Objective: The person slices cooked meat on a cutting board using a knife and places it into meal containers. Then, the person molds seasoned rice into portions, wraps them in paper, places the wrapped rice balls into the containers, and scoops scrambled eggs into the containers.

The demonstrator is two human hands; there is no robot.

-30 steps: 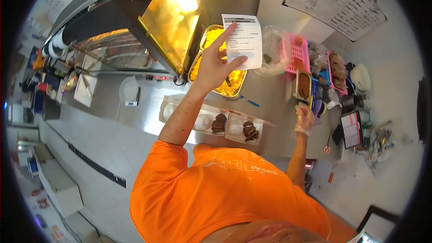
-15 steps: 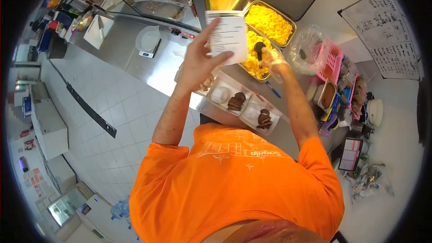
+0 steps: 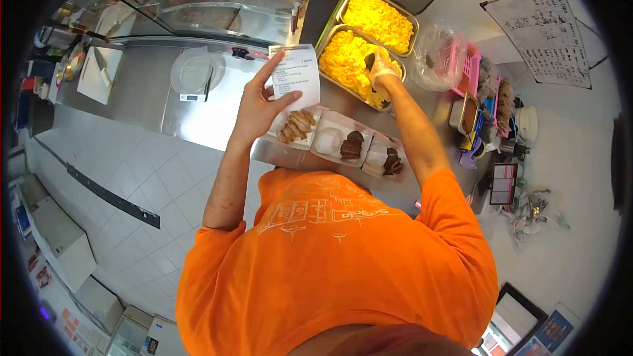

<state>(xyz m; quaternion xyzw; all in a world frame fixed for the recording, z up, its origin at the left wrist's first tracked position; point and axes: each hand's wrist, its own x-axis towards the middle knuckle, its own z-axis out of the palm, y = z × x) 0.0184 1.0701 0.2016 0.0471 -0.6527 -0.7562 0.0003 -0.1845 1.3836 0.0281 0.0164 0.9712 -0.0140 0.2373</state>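
My left hand [image 3: 256, 109] pinches a printed paper slip [image 3: 297, 82] between fingers and thumb, above the takeaway boxes. My right hand [image 3: 382, 69], in a clear glove, reaches into the nearer metal tray of scrambled egg [image 3: 348, 59]. It is closed on a black utensil [image 3: 370, 61], whose working end I cannot make out. Below the hands stand three takeaway boxes in a row. The left box holds sliced light meat [image 3: 298, 125]; the other two hold a white mound of rice [image 3: 328, 140] with dark sliced meat [image 3: 352, 146].
A second egg tray [image 3: 379, 23] sits behind the first. At left are a scale with a clear bowl [image 3: 192, 72] and a white board with a knife [image 3: 100, 76]. Right stand a plastic bag [image 3: 438, 56], a pink basket [image 3: 469, 69] and a sauce tray [image 3: 469, 115]. A glass display case [image 3: 224, 0] borders the back.
The slip has tilted and my left hand has lowered slightly, uncovering the left box. My right hand now covers more of the black utensil in the egg. The camera view has shifted.
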